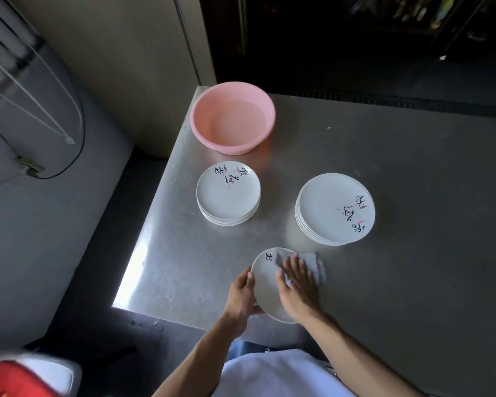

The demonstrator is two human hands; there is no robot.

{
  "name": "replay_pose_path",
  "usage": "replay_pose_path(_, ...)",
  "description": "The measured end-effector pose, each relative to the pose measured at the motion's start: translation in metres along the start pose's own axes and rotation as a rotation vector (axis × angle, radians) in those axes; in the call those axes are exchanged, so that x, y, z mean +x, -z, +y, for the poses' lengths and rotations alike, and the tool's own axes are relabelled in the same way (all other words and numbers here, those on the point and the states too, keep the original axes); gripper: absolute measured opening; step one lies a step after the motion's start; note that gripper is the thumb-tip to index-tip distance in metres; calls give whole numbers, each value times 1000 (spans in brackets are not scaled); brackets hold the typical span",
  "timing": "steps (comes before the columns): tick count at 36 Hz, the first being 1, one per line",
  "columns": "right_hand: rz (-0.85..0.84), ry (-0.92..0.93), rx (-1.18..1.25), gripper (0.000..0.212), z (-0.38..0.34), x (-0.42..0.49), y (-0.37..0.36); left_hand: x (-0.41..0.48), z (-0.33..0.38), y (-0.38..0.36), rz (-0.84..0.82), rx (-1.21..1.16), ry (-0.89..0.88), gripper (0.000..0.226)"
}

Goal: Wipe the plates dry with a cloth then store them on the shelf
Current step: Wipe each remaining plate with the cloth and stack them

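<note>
A white plate [265, 279] with dark painted marks is held over the near part of the steel table [398, 173]. My left hand [242, 295] grips its left rim, thumb on top. My right hand [297, 285] lies flat on a grey cloth [317, 265] and presses it onto the plate's right side. One stack of white plates [228, 193] stands at the table's left. Another stack of plates [335, 209] stands to the right. No shelf can be made out.
A pink basin [232, 117] stands at the table's far left corner. Left of the table the floor drops away. A red and white thing [17, 378] lies at the lower left. Behind the table is a dark opening [355, 38].
</note>
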State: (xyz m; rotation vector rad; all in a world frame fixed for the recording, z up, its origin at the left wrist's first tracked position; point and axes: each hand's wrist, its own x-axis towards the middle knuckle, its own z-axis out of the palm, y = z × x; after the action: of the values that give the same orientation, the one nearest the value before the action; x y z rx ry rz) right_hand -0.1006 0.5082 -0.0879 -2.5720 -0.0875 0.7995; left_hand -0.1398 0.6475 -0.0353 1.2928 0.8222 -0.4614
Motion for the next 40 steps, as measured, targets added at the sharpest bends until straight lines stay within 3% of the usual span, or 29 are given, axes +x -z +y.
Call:
replay_pose_path(2, -17, -78, 34, 69, -8, -3, 1, -2, -1, -3, 2, 18, -10, 31)
replay_pose_path(3, -26, -10, 84, 65, -13, -5, -1, -2, -2, -4, 0, 39, -18, 31)
replay_pose_path(6, -82, 344, 211, 89, -18, -12, -10, -1, -7, -1, -12, 97, -18, 31)
replay_pose_path(8, -107, 382, 228, 85, -13, -10, -10, 0, -9, 4, -7, 117, -25, 32)
replay_pose_path(10, -91, 234, 78, 69, -6, -6, -6, -3, -8, 7, -5, 108, -59, 30)
replay_pose_path(12, -11, -15, -57, 69, -5, -2, 0, -5, -7, 6, -8, 32, -69, 28)
replay_pose_path(14, 22, -184, -32, 68, -13, -3, 7, -5, -7, 3, 25, -43, -27, 23)
replay_pose_path(17, -40, -130, 332, 57, -28, -10, 11, 0, -7, 1, 107, -31, 34, 3)
replay_pose_path(20, -170, 150, 642, 50, -39, -27, 19, -2, 0, 2, 88, -25, 3, 11)
replay_pose_path(22, -259, 227, 601, 44, -38, -31, 24, -6, 3, 4, 26, -21, -39, 13)
replay_pose_path(24, -246, 218, 471, 48, -28, -22, 21, -7, 0, 7, 0, -56, -46, 12)
replay_pose_path(27, -127, -41, 187, 56, -21, -4, 15, -4, -7, 10, -71, -54, -5, 56)
replay_pose_path(29, -70, -214, 105, 61, -24, 2, 13, -7, -5, 7, -122, -16, -1, 68)
replay_pose_path(30, -70, -216, 116, 61, -28, 1, 13, -9, -4, 5, -138, -8, 3, 69)
replay_pose_path(34, -203, 174, 355, 50, -41, -16, 17, -12, -2, 0, -155, -22, -3, 55)
replay_pose_path(36, -273, 273, 373, 48, -34, -21, 23, -13, -1, 1, -158, -40, 11, 49)
replay_pose_path(38, -212, 151, 342, 51, -24, -17, 24, -10, -1, 7, -175, -57, 25, 57)
replay_pose_path(40, -31, -189, 407, 59, -23, -11, 27, -6, -1, 9, -210, -79, 28, 66)
